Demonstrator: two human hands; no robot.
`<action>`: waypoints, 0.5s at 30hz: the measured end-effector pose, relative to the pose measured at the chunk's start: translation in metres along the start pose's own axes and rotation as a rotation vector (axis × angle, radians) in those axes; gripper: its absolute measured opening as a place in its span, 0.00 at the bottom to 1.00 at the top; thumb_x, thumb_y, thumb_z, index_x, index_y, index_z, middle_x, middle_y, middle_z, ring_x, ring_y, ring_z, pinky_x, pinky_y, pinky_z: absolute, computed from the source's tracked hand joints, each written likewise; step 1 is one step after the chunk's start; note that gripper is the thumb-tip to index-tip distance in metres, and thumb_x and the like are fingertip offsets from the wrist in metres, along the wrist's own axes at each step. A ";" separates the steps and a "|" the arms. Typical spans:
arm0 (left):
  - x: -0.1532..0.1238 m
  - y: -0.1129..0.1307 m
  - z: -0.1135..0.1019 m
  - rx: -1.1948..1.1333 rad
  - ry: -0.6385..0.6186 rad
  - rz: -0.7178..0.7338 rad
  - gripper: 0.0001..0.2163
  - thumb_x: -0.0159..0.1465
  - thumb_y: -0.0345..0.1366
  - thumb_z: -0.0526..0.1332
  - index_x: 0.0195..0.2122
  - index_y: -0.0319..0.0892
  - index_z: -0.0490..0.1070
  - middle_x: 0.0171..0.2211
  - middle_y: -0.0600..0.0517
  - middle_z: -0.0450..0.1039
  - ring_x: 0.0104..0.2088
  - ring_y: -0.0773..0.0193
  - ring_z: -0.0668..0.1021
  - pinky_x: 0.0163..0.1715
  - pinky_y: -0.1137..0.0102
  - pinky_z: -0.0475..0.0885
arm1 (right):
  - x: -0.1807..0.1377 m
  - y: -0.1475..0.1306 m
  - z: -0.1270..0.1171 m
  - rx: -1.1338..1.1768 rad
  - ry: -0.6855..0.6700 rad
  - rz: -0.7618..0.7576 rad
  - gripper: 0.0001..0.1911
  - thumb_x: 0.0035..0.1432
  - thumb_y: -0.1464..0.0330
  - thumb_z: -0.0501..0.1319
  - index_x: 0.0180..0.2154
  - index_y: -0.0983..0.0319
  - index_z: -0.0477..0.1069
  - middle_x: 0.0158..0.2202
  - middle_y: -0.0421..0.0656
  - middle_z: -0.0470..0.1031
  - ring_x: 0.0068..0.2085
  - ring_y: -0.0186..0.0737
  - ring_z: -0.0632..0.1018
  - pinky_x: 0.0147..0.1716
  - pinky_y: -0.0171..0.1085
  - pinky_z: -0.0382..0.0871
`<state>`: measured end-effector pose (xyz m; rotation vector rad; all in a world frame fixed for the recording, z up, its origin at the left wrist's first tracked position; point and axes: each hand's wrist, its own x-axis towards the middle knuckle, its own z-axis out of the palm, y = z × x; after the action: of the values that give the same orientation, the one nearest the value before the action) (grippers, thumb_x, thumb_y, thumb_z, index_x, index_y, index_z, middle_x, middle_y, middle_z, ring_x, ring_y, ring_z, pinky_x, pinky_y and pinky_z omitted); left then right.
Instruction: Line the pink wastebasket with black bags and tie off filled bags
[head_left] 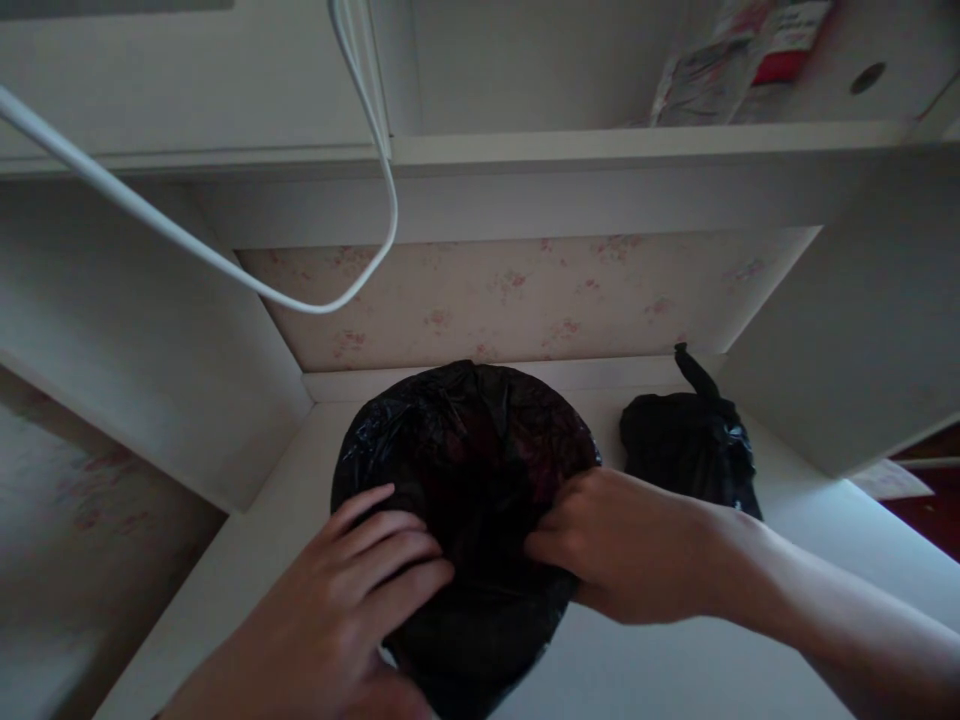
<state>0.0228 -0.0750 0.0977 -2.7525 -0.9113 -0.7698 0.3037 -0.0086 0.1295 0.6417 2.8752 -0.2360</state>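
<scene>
A round trash bin lined with a black garbage bag [480, 620] stands in the middle of the head view, its mouth facing me. The bag covers the rim, and the bin's own wall is hidden under it. My left hand [367, 590] grips the near left rim, fingers over the inside and thumb on the outer side. On the right rim, my right hand [600, 540] is closed around the bag's edge, its fingertips partly hidden. Just beyond my right wrist sits a knotted black garbage bag [690, 445].
The bin and knotted bag are on a white surface [802, 530] between side panels. A white cable [315, 305] loops down at upper left. Above is an open shelf [600, 148] holding plastic-wrapped packets [705, 80]. Flowered wallpaper [517, 300] shows behind.
</scene>
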 end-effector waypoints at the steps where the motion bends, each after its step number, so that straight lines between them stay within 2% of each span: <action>1: 0.003 0.013 0.005 0.020 0.040 0.002 0.27 0.68 0.63 0.54 0.49 0.44 0.77 0.41 0.54 0.84 0.44 0.60 0.83 0.64 0.62 0.62 | 0.003 -0.005 0.002 -0.036 -0.005 0.001 0.07 0.63 0.69 0.62 0.37 0.63 0.79 0.32 0.47 0.84 0.32 0.48 0.84 0.28 0.41 0.63; 4: 0.011 0.045 0.026 0.113 0.163 -0.053 0.17 0.76 0.47 0.53 0.47 0.41 0.77 0.37 0.53 0.84 0.38 0.61 0.83 0.48 0.62 0.71 | 0.009 -0.021 0.005 -0.083 0.039 -0.005 0.10 0.67 0.64 0.60 0.38 0.62 0.78 0.30 0.46 0.83 0.27 0.47 0.82 0.22 0.41 0.52; 7: 0.010 0.053 0.043 0.204 0.258 -0.093 0.14 0.77 0.39 0.53 0.43 0.39 0.77 0.32 0.52 0.83 0.30 0.61 0.80 0.37 0.62 0.70 | 0.009 -0.026 0.005 -0.024 0.077 -0.015 0.13 0.67 0.60 0.62 0.38 0.63 0.77 0.31 0.46 0.83 0.29 0.46 0.82 0.23 0.40 0.54; 11: -0.002 0.033 0.043 0.191 0.284 -0.065 0.18 0.77 0.39 0.51 0.34 0.39 0.74 0.24 0.51 0.77 0.27 0.60 0.75 0.35 0.61 0.68 | 0.001 -0.013 0.004 0.052 0.041 -0.022 0.18 0.59 0.54 0.69 0.40 0.62 0.78 0.35 0.47 0.84 0.39 0.52 0.84 0.35 0.43 0.69; 13: -0.006 0.017 0.036 0.092 0.279 -0.087 0.19 0.76 0.34 0.50 0.27 0.41 0.70 0.21 0.52 0.70 0.24 0.62 0.69 0.31 0.62 0.64 | -0.003 -0.006 0.003 0.025 0.029 -0.001 0.16 0.58 0.56 0.70 0.41 0.62 0.79 0.37 0.48 0.84 0.42 0.54 0.84 0.40 0.45 0.70; 15: -0.007 0.002 0.026 -0.013 0.239 -0.131 0.19 0.73 0.28 0.52 0.23 0.42 0.65 0.19 0.54 0.64 0.23 0.65 0.65 0.30 0.63 0.62 | -0.005 -0.003 0.003 -0.016 -0.002 0.047 0.12 0.61 0.61 0.68 0.39 0.63 0.79 0.35 0.49 0.84 0.40 0.53 0.84 0.37 0.44 0.70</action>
<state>0.0301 -0.0725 0.0716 -2.5575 -1.0440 -1.1013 0.3074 -0.0143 0.1283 0.7050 2.8535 -0.2064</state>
